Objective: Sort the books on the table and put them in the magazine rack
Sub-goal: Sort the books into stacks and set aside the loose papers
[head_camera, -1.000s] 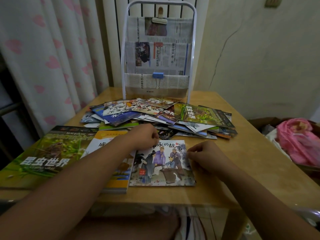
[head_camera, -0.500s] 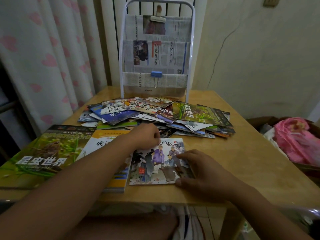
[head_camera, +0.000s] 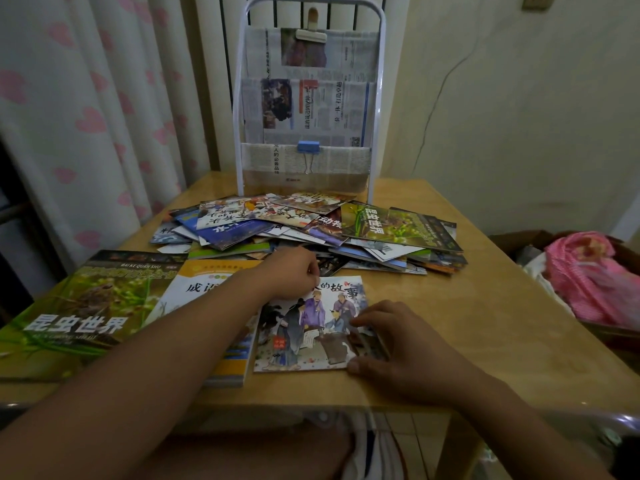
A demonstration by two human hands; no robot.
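thin illustrated storybook w/ robed figures on its cover (head_camera: 308, 332) lies flat on the light wooden table (head_camera: 485, 323), near the front edge. left hand (head_camera: 292, 273) rests on the book's top left corner, fingers curled; can't tell if it's pinching the cover. right hand (head_camera: 398, 344) lies on the book's right edge, fingers relaxed & spread, thumb at the bottom right corner. just left: orange-and-white book (head_camera: 207, 289), then large green insect book (head_camera: 79, 306). behind, a loose pile of thin colourful books (head_camera: 311, 230) in front of the white metal magazine rack lined w/ newspaper (head_camera: 308, 109), upright at the table's far edge.
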